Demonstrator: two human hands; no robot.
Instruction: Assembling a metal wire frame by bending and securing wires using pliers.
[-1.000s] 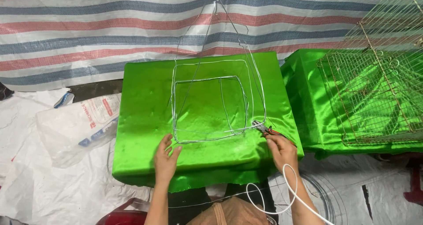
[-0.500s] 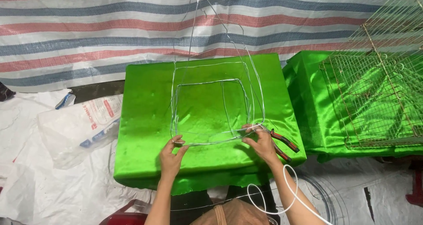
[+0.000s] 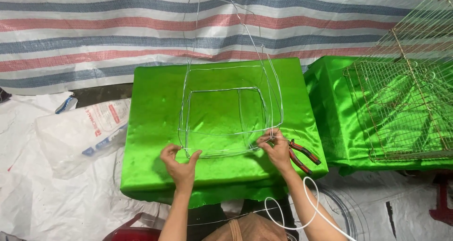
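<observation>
A frame of thin silver wire [image 3: 226,113], bent into nested squares with upright strands rising toward the top edge, rests on a block covered in shiny green cloth [image 3: 151,104]. My left hand [image 3: 180,161] pinches the frame's near left corner. My right hand [image 3: 276,149] grips the frame's near right corner where several strands meet. Pliers with red and black handles [image 3: 302,156] lie on the green cloth just right of my right hand, not held.
A wire mesh cage [image 3: 406,99] sits on a second green-covered block [image 3: 330,109] at the right. A striped tarp [image 3: 141,24] hangs behind. A white plastic sack [image 3: 80,137] lies on pale sheeting at left. A white cord [image 3: 306,208] loops near my right arm.
My right hand has set the pliers down on the cloth and moved left onto the frame's right corner. My left hand rose from the cloth edge to the frame's left corner.
</observation>
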